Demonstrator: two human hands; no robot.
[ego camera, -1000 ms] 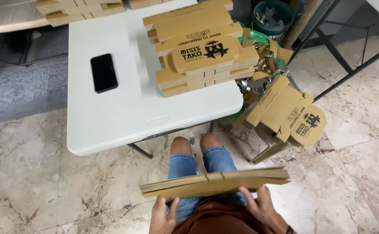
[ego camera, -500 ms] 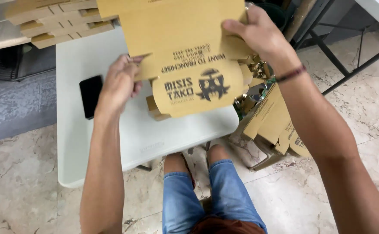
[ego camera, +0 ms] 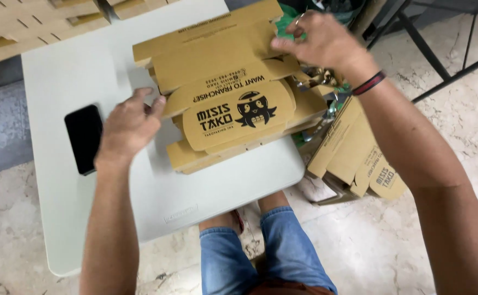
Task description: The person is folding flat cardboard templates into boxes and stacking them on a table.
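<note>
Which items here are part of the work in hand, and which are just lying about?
In hand:
- top flat cardboard box, touched by left hand and right hand
- box stack beneath it

Lying about:
- black phone on white table
- boxes on floor
- folded boxes, far left

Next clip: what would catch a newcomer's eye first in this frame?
The stack of flat brown cardboard boxes in the middle of the white table, its top sheet printed with a dark cartoon figure. The left hand touches the stack's left edge and the right hand its far right corner. A black phone lies at the table's left, and more folded boxes lean on the floor to the right.
</note>
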